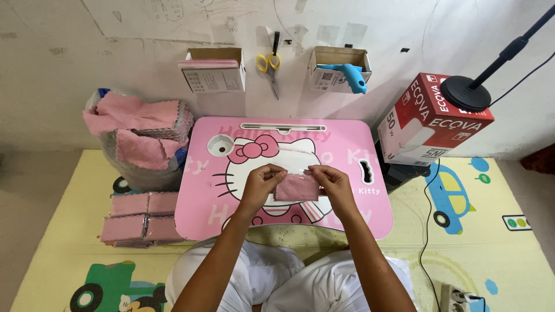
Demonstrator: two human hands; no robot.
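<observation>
**Both hands pinch a pink cloth above the lap table**

White-trousered knees (289, 283) sit nearest, just below the pink lap table (358, 144), which lies on a yellow play mat (497, 254). Left of the table, packed pink cloths (140, 218) are stacked on the mat, with a bag of loose pink cloths (141, 136) behind them. Over the table's middle, the left hand (260, 184) and right hand (330, 180) hold a small folded pink cloth (296, 188) in clear wrap, fingers closed narrowly on its upper corners. Beyond the table, on the wall, hang a cardboard box (213, 72), yellow scissors (270, 62) and a box with a blue tool (351, 75). Right of the table stands a red-and-white carton (428, 124).
</observation>
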